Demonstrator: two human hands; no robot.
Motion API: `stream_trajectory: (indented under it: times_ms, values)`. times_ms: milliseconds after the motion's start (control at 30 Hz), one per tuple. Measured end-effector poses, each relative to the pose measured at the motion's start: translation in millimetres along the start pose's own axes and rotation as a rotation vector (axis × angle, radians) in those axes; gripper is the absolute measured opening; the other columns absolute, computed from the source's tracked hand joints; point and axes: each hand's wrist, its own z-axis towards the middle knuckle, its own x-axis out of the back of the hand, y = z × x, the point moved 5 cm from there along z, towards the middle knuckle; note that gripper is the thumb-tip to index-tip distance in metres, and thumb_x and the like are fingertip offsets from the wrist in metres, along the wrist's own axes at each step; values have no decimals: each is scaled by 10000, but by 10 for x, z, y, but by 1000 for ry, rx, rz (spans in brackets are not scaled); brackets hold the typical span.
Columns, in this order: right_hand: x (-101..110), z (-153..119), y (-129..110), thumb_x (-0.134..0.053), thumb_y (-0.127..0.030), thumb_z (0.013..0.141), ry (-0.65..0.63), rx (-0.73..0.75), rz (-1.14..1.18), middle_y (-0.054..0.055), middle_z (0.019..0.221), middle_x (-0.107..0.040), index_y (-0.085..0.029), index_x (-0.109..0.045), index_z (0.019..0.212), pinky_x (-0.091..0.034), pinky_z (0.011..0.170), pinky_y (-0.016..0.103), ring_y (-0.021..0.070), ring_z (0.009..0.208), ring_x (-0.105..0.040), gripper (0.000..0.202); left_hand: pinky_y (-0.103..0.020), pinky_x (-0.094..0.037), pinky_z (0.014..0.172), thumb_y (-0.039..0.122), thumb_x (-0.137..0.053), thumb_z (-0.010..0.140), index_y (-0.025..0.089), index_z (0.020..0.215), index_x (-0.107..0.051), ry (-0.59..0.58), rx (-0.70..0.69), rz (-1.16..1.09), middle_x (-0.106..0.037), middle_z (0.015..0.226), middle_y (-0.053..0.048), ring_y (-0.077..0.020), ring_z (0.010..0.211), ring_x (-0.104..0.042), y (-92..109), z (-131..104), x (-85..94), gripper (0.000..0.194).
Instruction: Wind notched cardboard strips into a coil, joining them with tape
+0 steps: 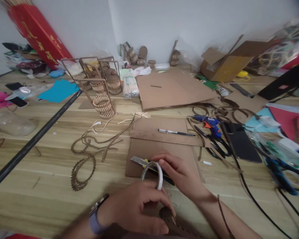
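i'm at a steadying step, judging by the upright pale ring (160,176) between my half-curled left hand (133,205) and right hand (185,172) (whether either grips it, i can't tell); moving it calls for light fingertips

The single head view looks forward and steeply down from the wearer's head, both bare hands (137,207) (180,174) close below, the pale wood-grain tabletop (52,176) stretching toward a pale wall (154,26).
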Motion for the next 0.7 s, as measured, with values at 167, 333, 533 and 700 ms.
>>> stream_trajectory:
  times_ms: [167, 333, 533, 700]
  values:
    - [62, -14, 24, -561, -340, 904, 54, -30, 56, 55, 873, -669, -207, -663, 831, -514, 674, 289, 172, 784, -622, 183, -246, -439, 717, 510, -615, 823, 179, 1002, -731, -19, 40, 37, -687, 919, -65, -186, 814, -616, -60, -12, -32, 394]
    - [215, -60, -27, -591, -303, 898, 129, 36, 30, 39, 874, -647, -221, -638, 796, -518, 700, 278, 167, 793, -621, 140, -250, -433, 711, 467, -627, 815, 175, 997, -732, 12, 94, 94, -676, 912, -64, -181, 793, -602, -68, 5, 15, 360]
    - [366, -120, -149, -594, -192, 898, 304, 292, -264, 39, 890, -657, -242, -662, 889, -524, 744, 288, 180, 854, -635, 85, -253, -436, 677, 447, -632, 813, 194, 1026, -712, 37, 143, 138, -664, 902, -50, -175, 756, -582, -88, -6, 47, 340]
    - [280, -189, -278, -541, -133, 924, 287, 492, -582, 56, 907, -672, -233, -682, 1080, -495, 690, 289, 179, 814, -628, 234, -262, -447, 728, 430, -660, 806, 203, 1025, -715, 8, 156, 194, -679, 917, -47, -191, 813, -617, -60, 2, 16, 320]
